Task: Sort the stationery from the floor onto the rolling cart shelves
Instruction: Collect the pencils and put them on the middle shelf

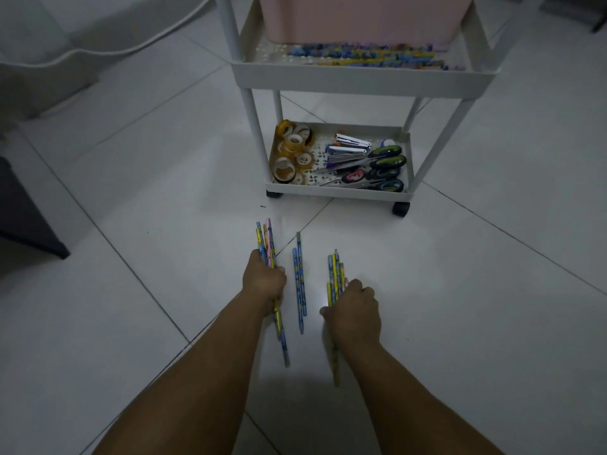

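My left hand is closed around a bunch of patterned pencils whose tips fan out ahead of the fist, low over the tiled floor. A second bunch of pencils is gripped by my right hand. Between the hands two blue pencils lie loose on the tile. Ahead stands the white rolling cart; its middle shelf holds several pencils. Tape rolls, staplers and scissors lie on the bottom shelf.
A pink bin sits on the cart above the pencil shelf. Black castors carry the cart. A dark piece of furniture stands at the left, and pale fabric lies at the back left.
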`<state>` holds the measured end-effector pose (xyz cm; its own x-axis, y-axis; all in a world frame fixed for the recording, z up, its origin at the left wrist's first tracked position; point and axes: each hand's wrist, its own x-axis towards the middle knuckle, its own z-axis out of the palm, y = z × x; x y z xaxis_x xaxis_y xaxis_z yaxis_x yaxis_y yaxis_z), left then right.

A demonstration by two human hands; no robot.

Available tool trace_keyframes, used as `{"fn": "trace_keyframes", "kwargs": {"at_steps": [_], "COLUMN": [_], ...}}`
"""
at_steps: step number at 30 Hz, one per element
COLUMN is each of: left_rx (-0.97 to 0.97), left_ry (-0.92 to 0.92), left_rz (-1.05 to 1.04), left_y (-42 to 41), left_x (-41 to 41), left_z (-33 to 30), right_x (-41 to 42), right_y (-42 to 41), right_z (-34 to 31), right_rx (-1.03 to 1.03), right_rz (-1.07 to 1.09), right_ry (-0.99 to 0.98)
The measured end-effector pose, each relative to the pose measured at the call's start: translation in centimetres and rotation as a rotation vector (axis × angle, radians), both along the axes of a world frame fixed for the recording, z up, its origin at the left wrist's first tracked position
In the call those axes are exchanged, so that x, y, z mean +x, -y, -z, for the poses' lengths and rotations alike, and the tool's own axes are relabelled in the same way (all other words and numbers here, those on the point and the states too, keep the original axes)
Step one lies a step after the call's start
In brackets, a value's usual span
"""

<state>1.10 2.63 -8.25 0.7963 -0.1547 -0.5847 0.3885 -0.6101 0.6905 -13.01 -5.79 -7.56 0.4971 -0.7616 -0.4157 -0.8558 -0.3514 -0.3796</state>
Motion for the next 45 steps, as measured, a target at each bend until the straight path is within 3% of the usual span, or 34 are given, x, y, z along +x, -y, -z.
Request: {"fn": "trace_keyframes", "kwargs": {"at_steps": [3,7,17,21,26,36,45], "left_rx": [-0.018,-0.129,-0.169,-0.278,-0.284,-0.288,-0.292], "left_ry": [0.001,-0.081,-0.097,-0.235,-0.269,-0.256,-0.279], "left_rz": [0.006,-0.035,-0.143,-0.216,-0.263,-0.247,-0.204], "left_y": [0.0,0.0,-0.1,0.2,-0.1,-0.2,-0.4], "left_x": [-0.4,-1.1,-1.4,-1.1,-1.0,-1.4,-1.4], "left_z": [-0.1,0.2,0.0,-0.3,-0.5,-1.4,-2.8], "right_x": [0.2,0.5,1.0,1.0,1.8,0.9,0.8], "right_y": [0.1,-0.2,-1.1,-1.4,-2.8,-2.1,-1.4], "right_z": [0.5,1.0,1.8,1.5,0.5,0.7,-0.2], "right_rx": [0.055,-0.029,-0.074,-0.063,-0.197,-0.177,-0.214], "right_rz": [0.028,-0.053,-0.053,-0.056,-0.014,-0.073,-0.092], "right_ry": [0.025,-0.028,-0.057,-0.038,0.052,-0.104,-0.035]}}
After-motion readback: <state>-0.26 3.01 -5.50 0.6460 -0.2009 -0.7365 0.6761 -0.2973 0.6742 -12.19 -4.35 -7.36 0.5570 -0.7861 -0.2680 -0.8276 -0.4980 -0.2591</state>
